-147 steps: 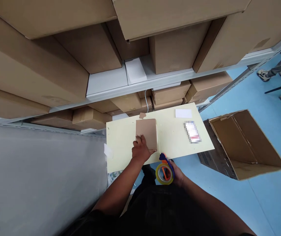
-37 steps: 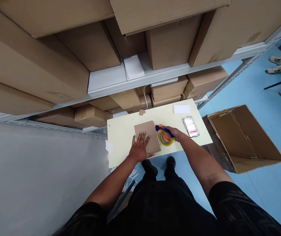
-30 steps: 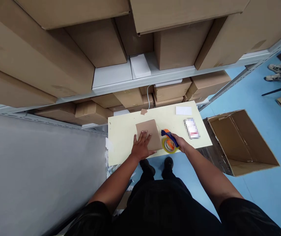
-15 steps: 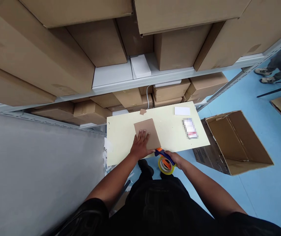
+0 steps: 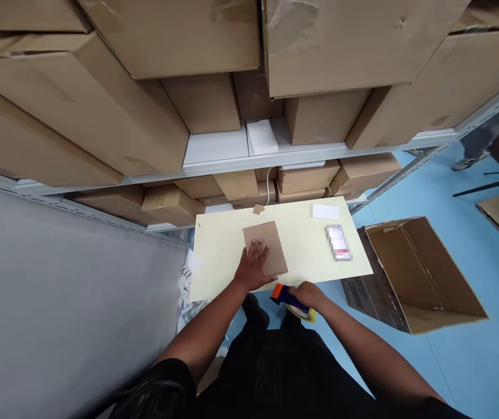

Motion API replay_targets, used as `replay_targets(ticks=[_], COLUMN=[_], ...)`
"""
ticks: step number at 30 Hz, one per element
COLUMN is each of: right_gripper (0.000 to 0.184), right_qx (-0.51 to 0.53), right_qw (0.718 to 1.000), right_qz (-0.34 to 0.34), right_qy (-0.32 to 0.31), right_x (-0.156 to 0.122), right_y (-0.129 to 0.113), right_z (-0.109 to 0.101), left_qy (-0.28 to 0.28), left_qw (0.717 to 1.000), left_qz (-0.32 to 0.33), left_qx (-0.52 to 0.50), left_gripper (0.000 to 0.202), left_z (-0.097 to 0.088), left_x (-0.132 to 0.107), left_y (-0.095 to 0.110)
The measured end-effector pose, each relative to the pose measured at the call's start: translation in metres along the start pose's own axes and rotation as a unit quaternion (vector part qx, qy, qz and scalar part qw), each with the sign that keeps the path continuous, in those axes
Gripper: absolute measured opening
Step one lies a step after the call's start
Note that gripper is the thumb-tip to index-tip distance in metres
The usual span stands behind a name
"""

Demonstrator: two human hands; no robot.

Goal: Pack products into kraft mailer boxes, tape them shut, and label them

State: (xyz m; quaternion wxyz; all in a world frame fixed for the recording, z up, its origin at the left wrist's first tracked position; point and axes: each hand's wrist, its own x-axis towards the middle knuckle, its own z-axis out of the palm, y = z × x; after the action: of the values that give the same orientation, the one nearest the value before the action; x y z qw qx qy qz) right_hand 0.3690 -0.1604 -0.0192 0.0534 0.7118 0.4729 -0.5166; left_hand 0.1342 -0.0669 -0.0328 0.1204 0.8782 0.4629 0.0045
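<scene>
A small flat cardboard box [image 5: 274, 245] lies on the pale yellow tabletop [image 5: 218, 256]. My left hand [image 5: 253, 270] rests on its left side, fingers spread, thumb along the near edge. My right hand [image 5: 309, 294] is wrapped around the handle of a blue and orange tape dispenser [image 5: 285, 295], just off the table's front edge. The dispenser is apart from the box, its orange end towards my left thumb. Below the handle hangs a yellow-edged tape roll [image 5: 302, 313], partly hidden by the dispenser and my hand.
A white card or small box [image 5: 325, 211] and a blurred-out item [image 5: 339, 242] lie at the table's right. A cardboard scrap [image 5: 259, 209] sits at the back edge. Shelves with cartons [image 5: 214, 105] rise behind. A large open carton [image 5: 424, 273] stands on the floor at right.
My right hand has drawn the tape dispenser away from the box's near edge and tilted it, so less of the roll shows. My left hand stays on the box. The camera view has tipped upward.
</scene>
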Motion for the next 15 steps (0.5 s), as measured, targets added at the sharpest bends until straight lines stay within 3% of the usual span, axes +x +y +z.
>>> replay_targets(ticks=[3, 6, 11, 15], right_gripper=[0.045, 0.047, 0.041, 0.04], right_qx=[0.036, -0.004, -0.204, -0.222], right_qw=[0.999, 0.994, 0.936, 0.928], right_qz=[0.015, 0.031, -0.028, -0.034], right_qy=[0.031, 0.105, 0.286, 0.299], right_x=[-0.013, -0.015, 0.013, 0.044], right_y=[0.041, 0.058, 0.03, 0.018], right_z=[-0.024, -0.044, -0.047, -0.039], left_qy=[0.002, -0.002, -0.028, -0.044], left_qw=[1.0, 1.0, 1.0, 0.999], left_qz=[0.0, 0.0, -0.007, -0.015], left_qx=[-0.002, -0.002, -0.005, -0.011], left_gripper=[0.115, 0.115, 0.12, 0.121], left_z=[0.003, 0.004, 0.001, -0.003], left_x=[-0.001, -0.001, 0.0, 0.001], left_y=[-0.002, -0.003, -0.002, 0.0])
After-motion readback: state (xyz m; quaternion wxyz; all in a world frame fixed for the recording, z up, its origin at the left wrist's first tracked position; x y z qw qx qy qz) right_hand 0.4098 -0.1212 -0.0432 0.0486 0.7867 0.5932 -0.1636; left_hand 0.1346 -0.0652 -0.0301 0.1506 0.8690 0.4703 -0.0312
